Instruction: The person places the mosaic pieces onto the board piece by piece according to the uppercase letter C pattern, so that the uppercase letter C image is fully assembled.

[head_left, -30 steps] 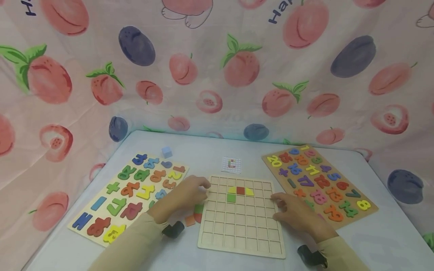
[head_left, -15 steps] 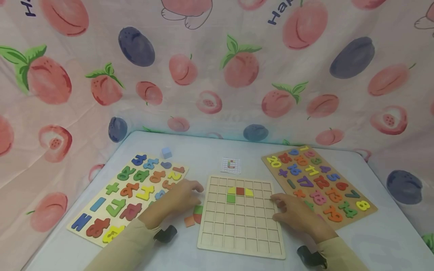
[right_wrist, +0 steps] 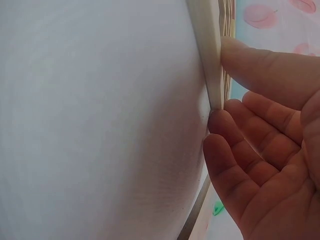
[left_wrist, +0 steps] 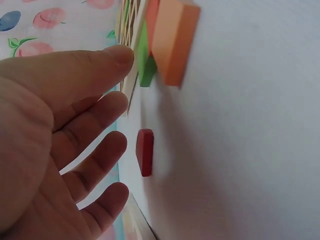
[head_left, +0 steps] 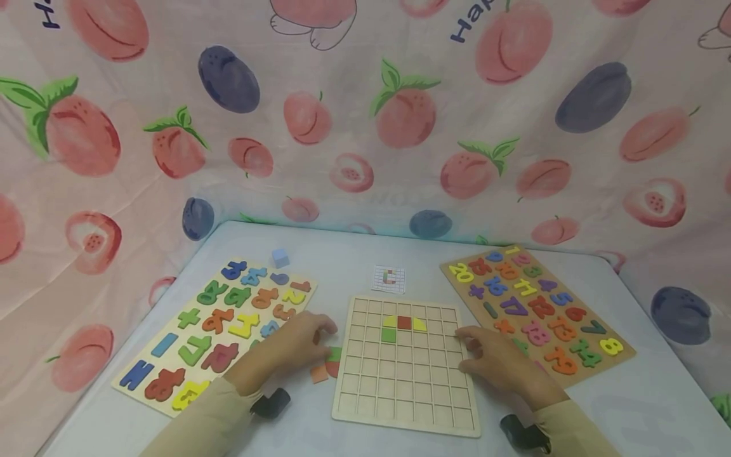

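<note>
A square wooden grid board [head_left: 404, 395] lies between the hands. Set in its upper rows are a red square tile [head_left: 404, 323] flanked by two yellow curved-edged tiles [head_left: 419, 325], with a green square tile [head_left: 389, 335] below the left one. My left hand [head_left: 299, 343] hovers left of the board, holding nothing, fingers loosely bent. Under it in the left wrist view lie a dark red tile [left_wrist: 145, 152], a green tile [left_wrist: 146, 62] and an orange tile [left_wrist: 175, 42]. At the board's right edge, my right hand [head_left: 497, 358] touches the rim with thumb and fingertips.
Number puzzle boards lie at left [head_left: 188, 346] and right [head_left: 608, 365], filled with colourful digits. A small printed pattern card [head_left: 389, 279] sits behind the grid board, and a light blue cube [head_left: 280, 258] stands at the back left. A fruit-print cloth [head_left: 365, 209] encloses the table.
My left hand has drawn away from the board's upper left edge, moving left and toward me, near the loose tiles. My right hand stays at the right edge.
</note>
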The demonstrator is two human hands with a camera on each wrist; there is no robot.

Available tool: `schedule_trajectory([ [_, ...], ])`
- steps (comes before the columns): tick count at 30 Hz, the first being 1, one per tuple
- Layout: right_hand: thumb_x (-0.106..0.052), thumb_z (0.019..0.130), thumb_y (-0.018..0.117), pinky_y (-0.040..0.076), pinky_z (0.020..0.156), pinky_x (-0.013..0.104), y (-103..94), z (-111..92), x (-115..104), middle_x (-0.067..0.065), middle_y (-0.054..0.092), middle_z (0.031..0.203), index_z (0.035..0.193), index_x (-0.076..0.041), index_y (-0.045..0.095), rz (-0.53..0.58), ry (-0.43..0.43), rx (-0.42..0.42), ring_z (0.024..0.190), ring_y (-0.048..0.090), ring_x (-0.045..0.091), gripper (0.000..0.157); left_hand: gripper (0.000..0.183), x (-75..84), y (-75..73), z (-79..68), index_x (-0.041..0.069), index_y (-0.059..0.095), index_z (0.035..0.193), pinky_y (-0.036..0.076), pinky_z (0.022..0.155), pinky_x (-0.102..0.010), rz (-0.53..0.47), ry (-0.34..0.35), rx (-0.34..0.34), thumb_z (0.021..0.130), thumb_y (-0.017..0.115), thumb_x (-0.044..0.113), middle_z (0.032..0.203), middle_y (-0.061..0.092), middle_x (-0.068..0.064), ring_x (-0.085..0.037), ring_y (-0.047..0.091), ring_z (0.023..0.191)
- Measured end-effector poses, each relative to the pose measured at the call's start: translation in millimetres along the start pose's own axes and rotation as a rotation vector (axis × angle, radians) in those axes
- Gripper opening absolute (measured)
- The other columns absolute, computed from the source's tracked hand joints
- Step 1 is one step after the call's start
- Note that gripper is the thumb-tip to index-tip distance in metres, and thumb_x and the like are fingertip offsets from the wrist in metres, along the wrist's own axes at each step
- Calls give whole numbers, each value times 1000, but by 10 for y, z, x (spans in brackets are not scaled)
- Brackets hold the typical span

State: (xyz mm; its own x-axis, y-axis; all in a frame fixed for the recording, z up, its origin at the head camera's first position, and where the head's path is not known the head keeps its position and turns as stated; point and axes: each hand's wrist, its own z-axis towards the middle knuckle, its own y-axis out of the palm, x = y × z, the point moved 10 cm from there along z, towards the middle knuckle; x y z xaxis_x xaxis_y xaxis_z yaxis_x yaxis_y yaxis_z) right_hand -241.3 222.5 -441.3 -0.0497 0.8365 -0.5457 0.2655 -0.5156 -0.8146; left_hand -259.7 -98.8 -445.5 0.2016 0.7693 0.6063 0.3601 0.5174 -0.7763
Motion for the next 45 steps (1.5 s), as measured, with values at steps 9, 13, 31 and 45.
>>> schedule_trajectory([
  [9, -20, 80, 82, 49, 91, 53, 15, 1, 24, 10, 66, 119, 132, -9, 61, -1, 25, -2, 110, 62, 32, 58, 35, 9, -10, -34, 11, 70, 117, 47, 73, -34, 18, 46, 2, 84, 77, 16, 90, 59, 5, -18, 52, 84],
  [13, -20, 80, 82, 49, 92, 54, 22, 2, 26, 11, 66, 121, 132, -9, 62, 4, 29, -5, 112, 61, 33, 57, 34, -6, 8, -29, 11, 70, 117, 47, 74, -34, 25, 33, -3, 84, 77, 15, 90, 59, 5, -18, 52, 85],
  [31, -21, 81, 82, 49, 91, 54, 12, 3, 8, 13, 66, 121, 133, -8, 61, 3, 2, -2, 111, 62, 34, 58, 29, 6, 8, -38, 12, 71, 113, 47, 74, -35, 23, 10, 19, 85, 76, 14, 90, 57, 5, -18, 51, 85],
  [45, -20, 80, 82, 50, 90, 53, 7, 0, 5, 11, 67, 118, 133, -8, 61, -6, -7, 5, 108, 62, 32, 58, 26, -10, 25, -35, 12, 72, 110, 47, 75, -35, 30, 7, 25, 85, 75, 12, 90, 57, 5, -18, 51, 86],
])
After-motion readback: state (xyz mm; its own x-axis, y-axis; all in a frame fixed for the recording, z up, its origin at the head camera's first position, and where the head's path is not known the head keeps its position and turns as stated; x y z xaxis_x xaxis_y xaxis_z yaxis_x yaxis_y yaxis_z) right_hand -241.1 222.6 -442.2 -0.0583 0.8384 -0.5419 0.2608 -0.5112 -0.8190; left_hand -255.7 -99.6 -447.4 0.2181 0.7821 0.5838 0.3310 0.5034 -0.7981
